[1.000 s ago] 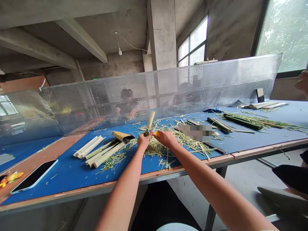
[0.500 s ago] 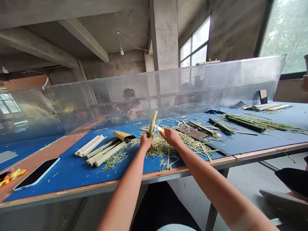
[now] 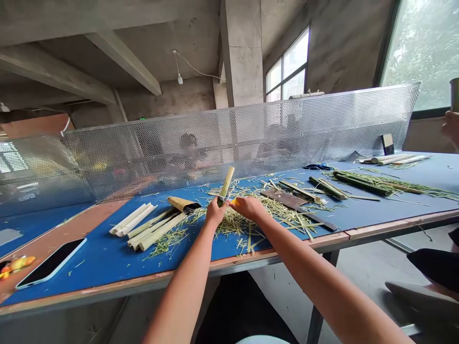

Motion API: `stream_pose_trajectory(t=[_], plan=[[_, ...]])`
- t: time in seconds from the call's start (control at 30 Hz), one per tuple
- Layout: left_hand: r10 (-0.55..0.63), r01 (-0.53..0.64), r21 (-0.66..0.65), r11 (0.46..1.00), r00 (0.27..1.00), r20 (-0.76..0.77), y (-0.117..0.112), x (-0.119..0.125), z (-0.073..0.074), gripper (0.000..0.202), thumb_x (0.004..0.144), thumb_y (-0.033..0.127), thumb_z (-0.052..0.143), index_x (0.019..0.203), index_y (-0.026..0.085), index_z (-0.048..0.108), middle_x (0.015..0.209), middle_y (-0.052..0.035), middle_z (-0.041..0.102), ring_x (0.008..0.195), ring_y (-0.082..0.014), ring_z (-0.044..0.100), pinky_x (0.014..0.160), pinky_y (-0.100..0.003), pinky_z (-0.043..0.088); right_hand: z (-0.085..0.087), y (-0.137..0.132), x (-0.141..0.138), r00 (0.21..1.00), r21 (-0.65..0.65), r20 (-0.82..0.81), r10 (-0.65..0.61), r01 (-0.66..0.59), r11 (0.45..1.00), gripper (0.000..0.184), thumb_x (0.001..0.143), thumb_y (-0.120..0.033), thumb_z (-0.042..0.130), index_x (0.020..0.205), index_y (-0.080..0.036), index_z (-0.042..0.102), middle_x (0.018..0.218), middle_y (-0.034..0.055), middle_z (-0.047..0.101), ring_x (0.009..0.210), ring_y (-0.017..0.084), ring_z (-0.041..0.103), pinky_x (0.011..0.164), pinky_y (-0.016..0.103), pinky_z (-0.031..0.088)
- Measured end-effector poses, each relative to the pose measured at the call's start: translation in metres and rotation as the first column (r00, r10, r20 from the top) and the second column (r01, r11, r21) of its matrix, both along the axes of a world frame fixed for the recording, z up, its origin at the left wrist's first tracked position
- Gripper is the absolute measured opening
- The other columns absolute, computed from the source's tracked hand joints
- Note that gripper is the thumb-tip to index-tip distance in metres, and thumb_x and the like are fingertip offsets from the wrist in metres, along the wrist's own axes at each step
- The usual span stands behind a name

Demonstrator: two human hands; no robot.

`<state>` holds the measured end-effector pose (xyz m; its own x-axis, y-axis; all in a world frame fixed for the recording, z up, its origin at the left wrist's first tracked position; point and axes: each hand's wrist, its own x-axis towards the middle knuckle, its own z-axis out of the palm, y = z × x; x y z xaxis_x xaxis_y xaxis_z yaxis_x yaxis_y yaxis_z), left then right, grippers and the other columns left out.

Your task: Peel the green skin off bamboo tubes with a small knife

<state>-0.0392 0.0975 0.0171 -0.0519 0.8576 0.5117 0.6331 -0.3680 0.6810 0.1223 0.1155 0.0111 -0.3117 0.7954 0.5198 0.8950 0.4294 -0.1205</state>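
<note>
Your left hand [image 3: 215, 213] is at 12 o'clock. Its fingers are closed tight around a green bamboo piece [image 3: 225, 182], which stands up and leans a bit to the right. Your right hand [image 3: 248, 208] is just beside it, and its fingers are closed on a small yellow tool [image 3: 234, 202], right next to the bamboo. Under your hands is a messy pile of thin green shavings [image 3: 236, 222] on the blue bench [image 3: 89, 267]. At 10 o'clock lie pale bamboo sticks [image 3: 154, 231], white strips [image 3: 132, 219] and a curled brown husk [image 3: 182, 204]. A phone [image 3: 50, 263] lies at 9 o'clock. At 1 o'clock is a flat brown strip [image 3: 287, 199], and at 2 o'clock are long green bamboo stalks [image 3: 362, 185]. Far off, a metal screen with holes [image 3: 229, 138] runs along the bench, with a blurry person [image 3: 188, 145] behind it.
</note>
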Motion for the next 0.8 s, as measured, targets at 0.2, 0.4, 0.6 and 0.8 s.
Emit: stream_pose_trajectory(t=[0.2,0.4,0.6,0.8], plan=[[0.186,-0.187,-0.002,0.982,0.974,-0.128,-0.003,0.002,0.003,0.035,0.079,0.053,0.053,0.084,0.019,0.060,0.068,-0.0041,0.062,0.060,-0.0168,0.056,0.053,-0.023,0.031,0.000,0.002,-0.003,0.999,-0.027,-0.037,-0.033,0.032,0.999,0.067,0.088,-0.068,0.018,0.091,-0.019,0.064,0.077,0.0099,0.067,0.067,0.018,0.061,0.059,0.024,0.036],[0.198,-0.207,-0.018,0.978,0.954,-0.226,-0.005,0.004,0.002,0.016,0.080,0.034,0.055,0.086,0.020,0.060,0.069,-0.0038,0.062,0.059,-0.0158,0.054,0.051,-0.023,0.029,0.005,0.009,0.008,0.983,-0.091,-0.113,-0.148,0.138,0.986,0.069,0.088,-0.067,0.017,0.095,-0.017,0.065,0.080,0.0118,0.068,0.071,0.020,0.063,0.060,0.025,0.038],[0.149,-0.165,-0.060,0.985,0.968,-0.202,-0.003,0.007,0.001,0.014,0.079,0.033,0.055,0.080,0.019,0.058,0.063,-0.0013,0.058,0.052,-0.0129,0.049,0.049,-0.022,0.028,0.006,0.012,0.014,0.965,-0.103,-0.162,-0.206,0.191,0.976,0.070,0.086,-0.069,0.018,0.100,-0.019,0.065,0.082,0.0128,0.068,0.074,0.023,0.064,0.064,0.028,0.041],[0.111,-0.130,-0.079,0.988,0.971,-0.211,-0.005,0.005,0.002,0.016,0.081,0.034,0.052,0.079,0.019,0.058,0.063,-0.0020,0.058,0.051,-0.0128,0.048,0.048,-0.022,0.027,0.004,0.020,0.035,0.845,-0.211,-0.394,-0.362,0.300,0.930,0.071,0.088,-0.065,0.014,0.095,-0.016,0.065,0.080,0.0139,0.066,0.070,0.021,0.062,0.061,0.027,0.039]])
